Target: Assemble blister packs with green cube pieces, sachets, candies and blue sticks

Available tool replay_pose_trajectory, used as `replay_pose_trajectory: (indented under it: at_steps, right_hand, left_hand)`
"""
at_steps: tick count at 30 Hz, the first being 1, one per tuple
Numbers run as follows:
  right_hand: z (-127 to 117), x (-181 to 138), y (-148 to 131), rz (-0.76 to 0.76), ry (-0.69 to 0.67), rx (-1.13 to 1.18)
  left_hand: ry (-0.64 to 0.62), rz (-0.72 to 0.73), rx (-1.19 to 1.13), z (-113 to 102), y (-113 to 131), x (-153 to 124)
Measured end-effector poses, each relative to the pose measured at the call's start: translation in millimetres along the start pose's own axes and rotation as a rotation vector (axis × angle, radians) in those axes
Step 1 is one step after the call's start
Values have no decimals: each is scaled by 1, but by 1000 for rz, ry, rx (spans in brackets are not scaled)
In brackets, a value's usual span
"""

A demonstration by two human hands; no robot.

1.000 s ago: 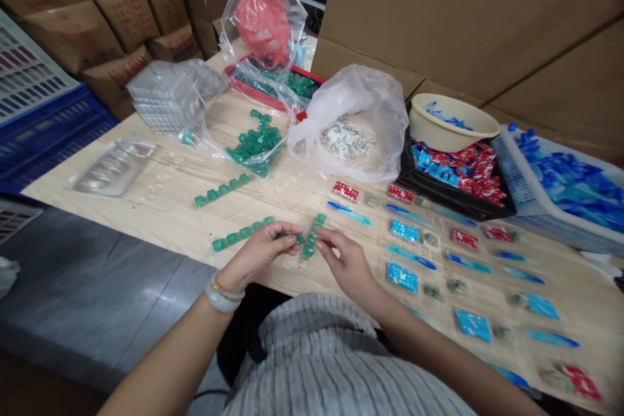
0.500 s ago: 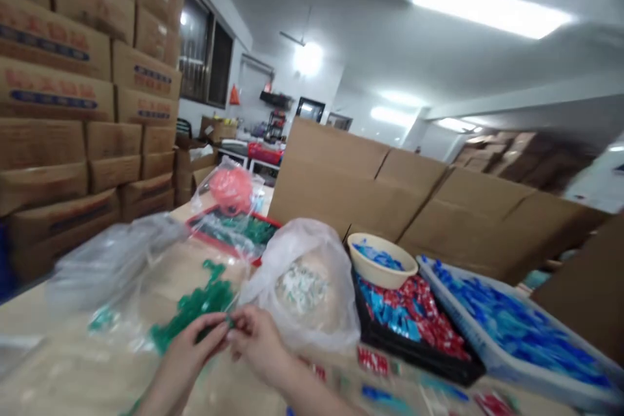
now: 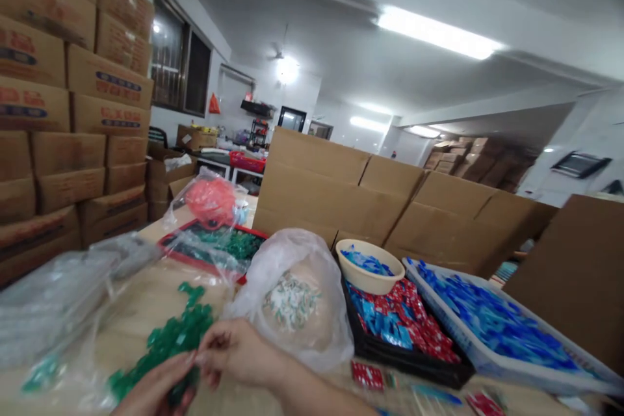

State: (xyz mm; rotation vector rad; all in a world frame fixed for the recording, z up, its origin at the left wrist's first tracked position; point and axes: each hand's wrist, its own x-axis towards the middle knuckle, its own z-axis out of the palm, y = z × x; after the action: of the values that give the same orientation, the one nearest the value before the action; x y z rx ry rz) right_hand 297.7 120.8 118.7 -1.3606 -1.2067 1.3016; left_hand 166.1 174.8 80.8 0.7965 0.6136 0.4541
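Left hand and right hand: meeting, fingers drawn close (grip obscured; any hold cannot be told) | Green pieces: heaped just beside, 10–11 o'clock, presumably for short reach | Bowl: 2 o'clock, over black tray, likely saving space

Bare right hand and forearm, bare left hand

The bottom edge crops the left hand; anything between it and the right hand is hidden. Clear plastic trays blur, cut off at left.
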Motion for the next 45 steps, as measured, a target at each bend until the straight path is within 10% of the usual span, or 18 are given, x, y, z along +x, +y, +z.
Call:
replay_pose_trajectory:
  at_steps: [6, 10, 18, 24, 27, 33, 36, 41, 45]
  right_hand:
    - [11, -11, 19, -267, 318, -839]
    - [-7, 9, 16, -159, 387, -1336]
    - [-110, 126, -60, -116, 709, -1427]
    - [-140, 169, -62, -82, 693, -1234]
    - [-120, 150, -46, -193, 594, -1097]
    - [-35, 33, 8, -195, -171, -530]
    - [-12, -16, 19, -88, -180, -343]
    - [-7, -59, 2, -230, 31, -680]
    - [-7, -78, -12, -247, -54, -770]
  left_hand:
    - [99, -29, -285, 11, -10, -10]
    - [31, -74, -112, 15, -22, -14]
    - [238, 151, 57, 5, -24, -7]
    - [504, 811, 901, -11, -29, -11]
    - [482, 982, 1218, -18, -29, -20]
    - [285, 1096, 1530, -15, -25, -37]
    - [201, 1127, 1585, -3, -26, -45]
    - [163, 1154, 1680, 18, -30, -61]
    - [103, 1147, 1689, 31, -28, -76]
